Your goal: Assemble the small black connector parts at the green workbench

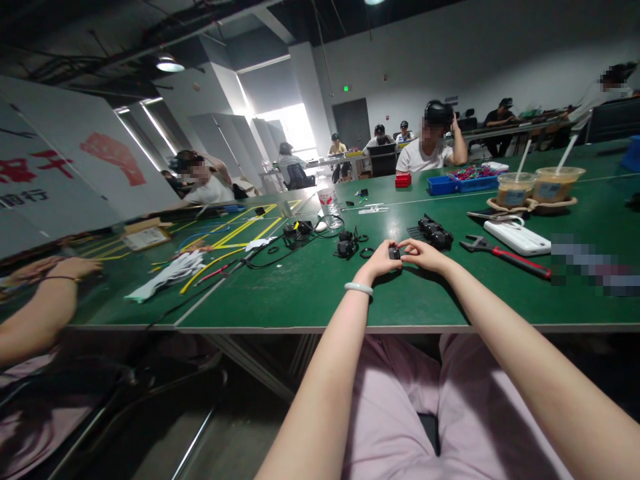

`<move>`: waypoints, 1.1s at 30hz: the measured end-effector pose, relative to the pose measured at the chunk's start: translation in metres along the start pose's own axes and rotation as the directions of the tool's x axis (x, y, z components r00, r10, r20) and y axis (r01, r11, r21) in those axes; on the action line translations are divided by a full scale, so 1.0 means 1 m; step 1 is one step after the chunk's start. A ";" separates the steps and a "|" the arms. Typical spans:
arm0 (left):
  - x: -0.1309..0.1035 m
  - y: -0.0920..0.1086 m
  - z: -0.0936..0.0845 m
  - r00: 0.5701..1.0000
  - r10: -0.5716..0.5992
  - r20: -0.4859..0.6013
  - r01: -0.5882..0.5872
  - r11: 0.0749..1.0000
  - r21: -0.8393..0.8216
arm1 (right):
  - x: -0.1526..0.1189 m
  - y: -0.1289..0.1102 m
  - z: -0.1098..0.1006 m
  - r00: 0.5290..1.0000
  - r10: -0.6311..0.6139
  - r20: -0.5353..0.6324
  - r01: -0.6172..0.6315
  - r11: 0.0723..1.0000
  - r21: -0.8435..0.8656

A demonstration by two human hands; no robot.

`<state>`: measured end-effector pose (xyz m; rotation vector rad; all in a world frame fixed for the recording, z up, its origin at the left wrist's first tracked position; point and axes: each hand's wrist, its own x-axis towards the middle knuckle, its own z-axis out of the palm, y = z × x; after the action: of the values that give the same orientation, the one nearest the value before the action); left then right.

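Note:
A small black part point(395, 253) is pinched between my two hands just above the green table point(290, 300). My left hand point(383, 261), with a pale bangle on its wrist, has its fingers closed on the part's left side. From the right, my right hand point(424, 256) grips the same part with thumb and fingertips. Behind my right hand lies a cluster of black parts point(434, 233). To the left of my left hand are another black part point(346, 244) and a black ring point(367, 253).
Adjustable pliers point(505, 257) with red handles, a white power bank point(517, 237) and two drink cups point(555, 187) are at right. Blue trays point(463, 184) stand farther back. Cables and white gloves point(170, 275) lie left, near another person's arm point(45, 310).

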<state>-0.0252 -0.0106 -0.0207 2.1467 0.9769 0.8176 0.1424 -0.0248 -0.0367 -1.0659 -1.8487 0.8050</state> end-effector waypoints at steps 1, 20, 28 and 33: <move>0.000 0.000 0.000 1.000 0.005 -0.002 -0.005 1.000 0.003 | 0.000 0.000 0.000 1.000 -0.006 0.000 0.006 1.000 -0.010; -0.002 0.006 -0.001 1.000 -0.026 0.005 0.027 0.999 -0.025 | -0.001 -0.005 -0.001 0.999 -0.026 0.033 0.028 0.998 -0.062; -0.002 0.012 -0.001 0.999 -0.051 -0.007 0.051 0.998 -0.043 | -0.002 -0.012 -0.002 0.999 -0.008 0.036 0.011 0.997 -0.075; -0.001 0.006 -0.001 1.000 -0.023 -0.007 0.023 0.999 -0.032 | -0.001 -0.013 -0.003 0.999 -0.023 0.041 0.028 0.991 -0.133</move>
<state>-0.0235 -0.0141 -0.0158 2.1027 0.9844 0.8251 0.1405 -0.0310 -0.0253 -1.1143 -1.9683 0.6999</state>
